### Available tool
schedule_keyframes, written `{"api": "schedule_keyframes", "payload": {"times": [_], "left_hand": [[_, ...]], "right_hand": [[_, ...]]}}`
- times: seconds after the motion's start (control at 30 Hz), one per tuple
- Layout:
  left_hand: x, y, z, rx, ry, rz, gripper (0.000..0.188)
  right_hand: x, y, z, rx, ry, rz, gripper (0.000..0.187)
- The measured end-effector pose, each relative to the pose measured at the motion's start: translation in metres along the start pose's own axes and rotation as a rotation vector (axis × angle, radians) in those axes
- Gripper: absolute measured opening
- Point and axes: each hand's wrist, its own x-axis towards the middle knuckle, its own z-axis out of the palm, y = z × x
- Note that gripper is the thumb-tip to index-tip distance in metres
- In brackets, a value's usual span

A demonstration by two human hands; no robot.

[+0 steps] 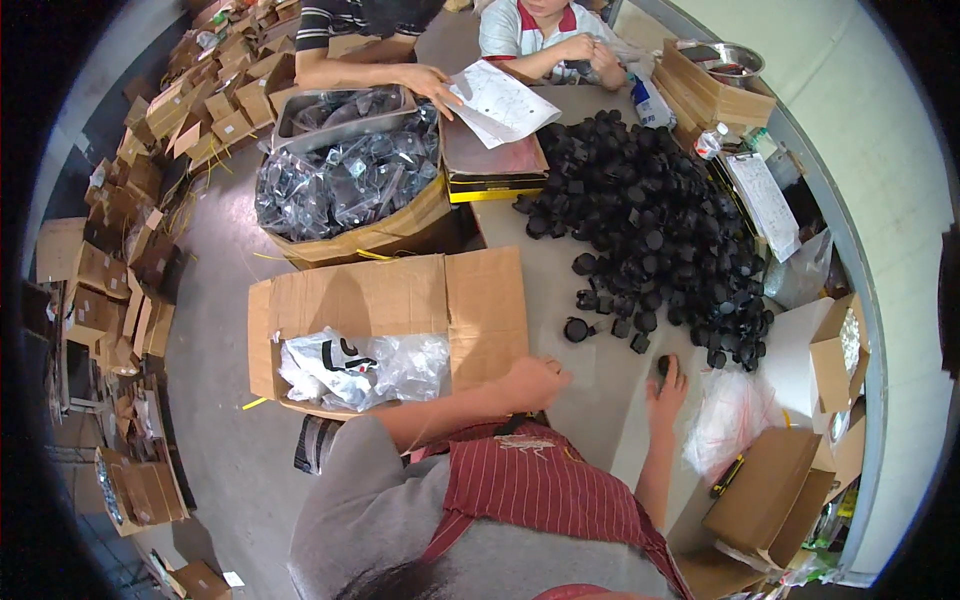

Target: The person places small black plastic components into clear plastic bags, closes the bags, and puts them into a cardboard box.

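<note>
Right hand (668, 395): placed near the right side of the bench (600, 405), just on the wearer's side of the dark heap; whether the palm is rested on the surface cannot be told.
Small black part (664, 365): seemingly pinched between the right thumb and fingertips, near the heap's closest edge; its finer shape is lost at this size.
Left hand (540, 383): held to the left of the right hand, just beside the flap of the open carton (488, 312), with fingers bent; whether anything is gripped there cannot be told.
Heap of black parts (650, 215): spread loosely from the far end of the bench down its right side; a stray round part (577, 329) is left at the near left fringe.
Pinch: judged best kept light and near the fingertips, so that the part can be turned and all its faces seen.
Lifting: probably done most cleanly from the near fringe, where parts are less tangled; if the middle is pulled at, neighbours may be dragged along.
Working space: the bare bench between the hands is well suited to handling one part at a time.
Left forearm: laid across the carton's near side; care is advised, since the clear bags (412, 368) inside could be snagged.
Right side: a crumpled clear bag (735, 420) is found close to the right wrist, and is best avoided by the sleeve or elbow.
</note>
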Motion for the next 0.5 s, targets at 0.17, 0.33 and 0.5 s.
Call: {"api": "schedule_keyframes", "payload": {"times": [0.17, 0.33, 0.5], "left_hand": [[0.021, -0.005, -0.031, 0.119, 0.158, -0.081, 0.027], [0.039, -0.001, -0.093, 0.151, 0.658, -0.085, 0.029], [0.032, 0.028, -0.071, 0.125, 0.504, 0.061, 0.035]], "right_hand": [[-0.015, -0.072, -0.021, 0.064, -0.085, -0.107, 0.056], [-0.027, -0.057, -0.01, 0.139, 0.028, 0.102, 0.056], [-0.025, -0.034, -0.005, 0.316, 0.027, 0.317, 0.055]]}}
